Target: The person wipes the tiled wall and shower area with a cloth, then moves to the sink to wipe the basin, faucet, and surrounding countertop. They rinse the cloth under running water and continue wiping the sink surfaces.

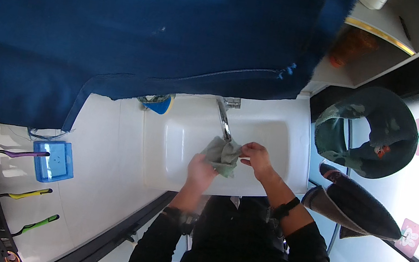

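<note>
A crumpled grey-green cloth (222, 155) is spread between my hands, just under the spout of the chrome faucet (224, 119). My left hand (201, 173) grips its left side from below. At its right edge, my right hand (255, 157) pinches the fabric between thumb and fingers. Both hands are over the white sink basin (176, 131); the cloth hides part of the left fingers. Whether water is running cannot be made out.
A large blue fabric (156, 18) hangs across the far side. On the left counter are a blue plastic tray (58, 170) and purple, yellow and green handles (27, 193) sticking out of a dark rack. A camouflage hat (397, 141) and dark cloth item (359, 204) hang at right.
</note>
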Motion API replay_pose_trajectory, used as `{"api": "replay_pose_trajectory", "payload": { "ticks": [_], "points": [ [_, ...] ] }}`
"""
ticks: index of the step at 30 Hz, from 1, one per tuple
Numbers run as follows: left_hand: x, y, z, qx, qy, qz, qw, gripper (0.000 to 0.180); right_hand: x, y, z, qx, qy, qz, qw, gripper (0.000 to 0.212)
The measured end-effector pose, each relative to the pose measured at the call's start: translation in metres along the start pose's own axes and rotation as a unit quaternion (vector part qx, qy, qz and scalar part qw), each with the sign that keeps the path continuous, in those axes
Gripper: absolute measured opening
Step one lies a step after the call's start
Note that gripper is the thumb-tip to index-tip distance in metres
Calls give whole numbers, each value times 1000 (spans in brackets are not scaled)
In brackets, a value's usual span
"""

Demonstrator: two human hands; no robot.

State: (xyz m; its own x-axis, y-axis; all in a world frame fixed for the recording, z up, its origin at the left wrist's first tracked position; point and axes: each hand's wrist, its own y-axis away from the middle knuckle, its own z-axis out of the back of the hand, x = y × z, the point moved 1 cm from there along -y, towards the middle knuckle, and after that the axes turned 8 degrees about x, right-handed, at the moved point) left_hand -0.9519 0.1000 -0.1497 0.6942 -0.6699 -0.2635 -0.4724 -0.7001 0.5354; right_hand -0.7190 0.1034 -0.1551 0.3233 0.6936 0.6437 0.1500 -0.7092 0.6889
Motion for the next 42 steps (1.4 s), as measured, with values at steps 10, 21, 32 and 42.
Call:
{"api": "replay_pose_trajectory", "payload": {
  "ticks": [10, 21, 32, 42],
  "points": [
    [-5, -20, -4, 42, 0, 11, 999, 69, 33, -151, 16, -105, 260, 221, 934, 53],
    [-66, 39, 37, -301, -110, -211, 923, 50, 26, -146, 62, -126, 337, 216, 908, 31],
    [-136, 51, 143, -312, -848, -148, 401, 80, -34, 10, 149, -176, 653, 265, 688, 47],
    [-179, -31, 187, -324, -854, -222, 342, 79, -93, 1, 78, -112, 609, 283, 732, 39]
  ]
}}
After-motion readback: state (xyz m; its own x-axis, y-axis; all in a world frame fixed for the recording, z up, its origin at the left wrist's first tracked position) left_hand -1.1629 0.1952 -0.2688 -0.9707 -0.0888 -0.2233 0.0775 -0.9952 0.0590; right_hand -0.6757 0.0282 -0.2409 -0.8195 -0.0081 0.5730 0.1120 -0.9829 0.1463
